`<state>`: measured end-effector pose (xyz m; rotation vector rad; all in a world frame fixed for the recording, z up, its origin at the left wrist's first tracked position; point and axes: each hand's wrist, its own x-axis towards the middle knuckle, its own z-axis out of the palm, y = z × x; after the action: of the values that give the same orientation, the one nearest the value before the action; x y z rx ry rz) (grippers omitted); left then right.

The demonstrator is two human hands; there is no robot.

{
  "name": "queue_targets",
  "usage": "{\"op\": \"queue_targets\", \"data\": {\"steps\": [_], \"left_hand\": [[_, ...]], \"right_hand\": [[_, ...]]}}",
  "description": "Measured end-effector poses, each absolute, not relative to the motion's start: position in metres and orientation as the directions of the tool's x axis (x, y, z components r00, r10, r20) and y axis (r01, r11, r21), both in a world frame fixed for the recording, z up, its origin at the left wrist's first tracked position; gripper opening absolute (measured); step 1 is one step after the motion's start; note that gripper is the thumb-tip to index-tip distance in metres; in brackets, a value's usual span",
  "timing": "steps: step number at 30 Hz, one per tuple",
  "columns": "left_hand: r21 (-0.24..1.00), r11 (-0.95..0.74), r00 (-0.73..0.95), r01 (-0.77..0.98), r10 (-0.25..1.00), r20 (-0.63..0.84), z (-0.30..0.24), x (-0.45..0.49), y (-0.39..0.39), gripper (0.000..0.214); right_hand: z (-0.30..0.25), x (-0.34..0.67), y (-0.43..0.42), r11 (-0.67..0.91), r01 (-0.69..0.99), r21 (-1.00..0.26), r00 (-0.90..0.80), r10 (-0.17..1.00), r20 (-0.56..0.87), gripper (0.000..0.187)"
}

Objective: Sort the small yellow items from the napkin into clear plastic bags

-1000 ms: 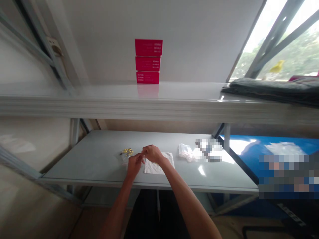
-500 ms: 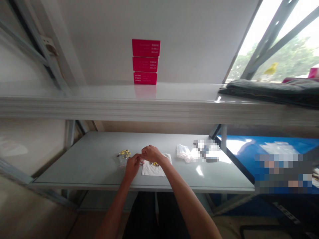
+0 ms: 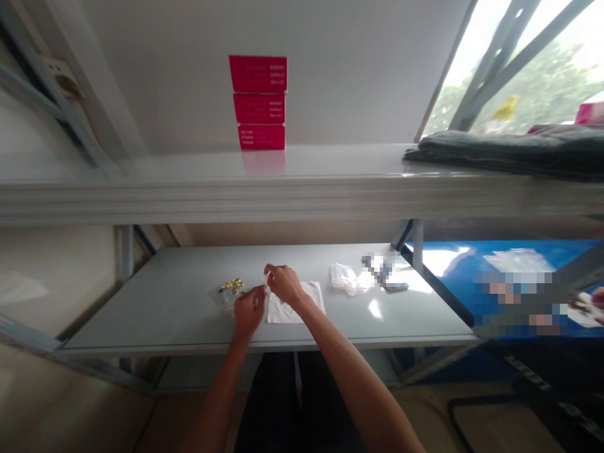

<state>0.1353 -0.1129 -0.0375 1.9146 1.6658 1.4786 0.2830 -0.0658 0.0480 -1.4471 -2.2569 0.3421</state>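
Both hands meet over the table's middle, at the left edge of a white cloth (image 3: 295,309). Between them shows a small clear plastic bag (image 3: 265,283) with a yellowish tint, mostly covered by fingers. My left hand (image 3: 250,308) is closed, pinching the bag's lower side. My right hand (image 3: 283,283) reaches over from the right, its fingers bent onto the bag's upper side. Just left of the hands lie small yellow-and-black pieces (image 3: 232,285), on or in a clear bag (image 3: 228,302); which one I cannot tell.
A pile of clear bags (image 3: 346,279) lies to the right, beside a dark flat object (image 3: 396,287). Across the front above runs a shelf edge (image 3: 236,198), bearing stacked red boxes (image 3: 259,107) and folded dark cloth (image 3: 495,154). A blue surface (image 3: 453,251) adjoins at right.
Yellow pieces seen on the white cloth no longer show there. My right hand has shifted slightly, and the yellowish bag now shows between both hands. The whole view has tilted a little.
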Motion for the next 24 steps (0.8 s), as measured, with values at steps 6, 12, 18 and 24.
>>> {"op": "queue_targets", "data": {"steps": [6, 12, 18, 24], "left_hand": [[0.868, -0.296, -0.286, 0.398, 0.859, 0.424, -0.043, 0.128, -0.098, 0.051], [0.969, -0.218, -0.088, 0.118, 0.969, 0.229, -0.043, 0.126, -0.096, 0.060], [0.966, -0.249, -0.167, 0.067, 0.952, 0.257, -0.040, 0.128, -0.096, 0.058], [0.955, -0.260, -0.231, 0.143, 0.929, 0.288, -0.039, 0.129, -0.098, 0.048]], "right_hand": [[0.030, 0.295, -0.049, 0.424, 0.342, -0.839, -0.364, 0.883, 0.298, 0.025], [0.023, 0.311, -0.044, 0.248, -0.149, -0.957, -0.443, 0.849, 0.289, 0.037], [0.009, 0.325, -0.043, 0.298, -0.102, -0.949, -0.387, 0.867, 0.314, 0.029], [0.000, 0.342, -0.057, 0.437, 0.181, -0.881, -0.384, 0.856, 0.346, 0.032]]}}
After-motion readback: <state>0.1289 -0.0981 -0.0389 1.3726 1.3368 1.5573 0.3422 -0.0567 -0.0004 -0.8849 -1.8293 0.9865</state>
